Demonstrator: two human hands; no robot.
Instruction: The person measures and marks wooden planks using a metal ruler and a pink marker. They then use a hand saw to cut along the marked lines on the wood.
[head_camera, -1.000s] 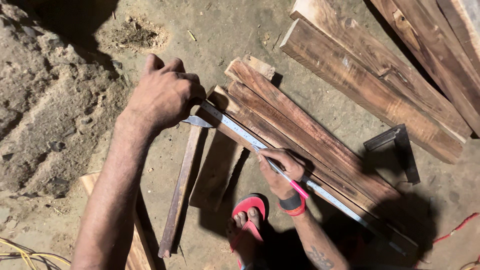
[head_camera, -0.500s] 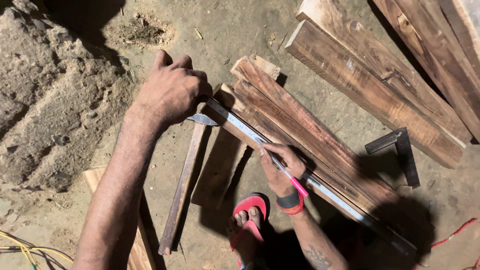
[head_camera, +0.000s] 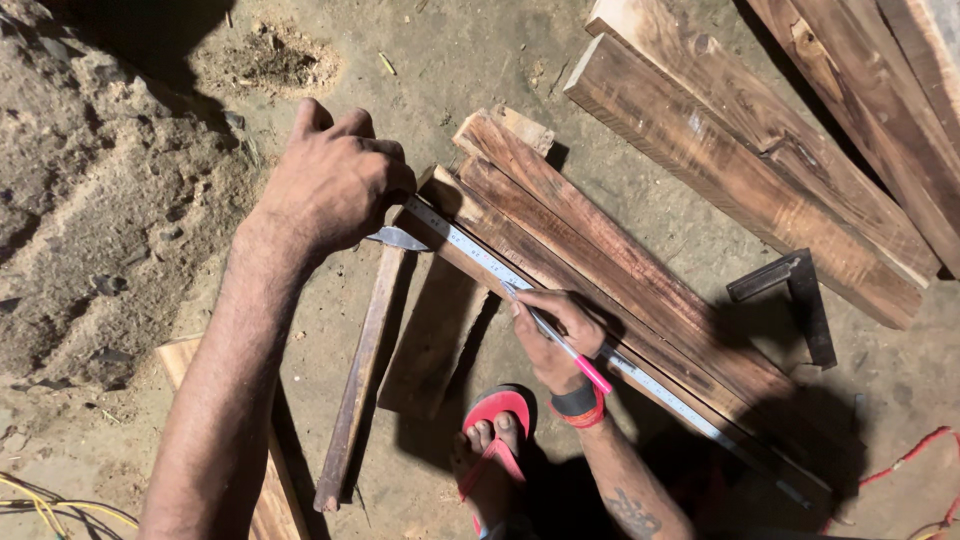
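Your left hand (head_camera: 335, 185) clamps down, fingers curled shut, on the near end of a long metal ruler (head_camera: 560, 315), pinning it against the edge of a stack of dark wooden planks (head_camera: 600, 270) that lies on the dirt floor (head_camera: 450, 50). The ruler runs diagonally along the lowest plank, from under your left hand toward the lower right, where it fades into shadow. Your right hand (head_camera: 555, 335) is closed around a pink pencil (head_camera: 565, 345), its tip touching the plank just beside the ruler's marked edge, roughly a third of the way along. A red and black band sits on your right wrist. Below that hand, your foot in a red sandal (head_camera: 495, 430) rests on the ground. Two narrower strips of wood (head_camera: 365, 375) lie under the stack's near end and stretch toward you. To the right, well apart from the ruler, a dark metal try square (head_camera: 800, 300) lies flat on the dirt. Heavier timber beams (head_camera: 740, 170) lie across the upper right. A mound of loose earth (head_camera: 90, 210) rises at the left, and yellow cord (head_camera: 50, 505) shows at the lower left corner.
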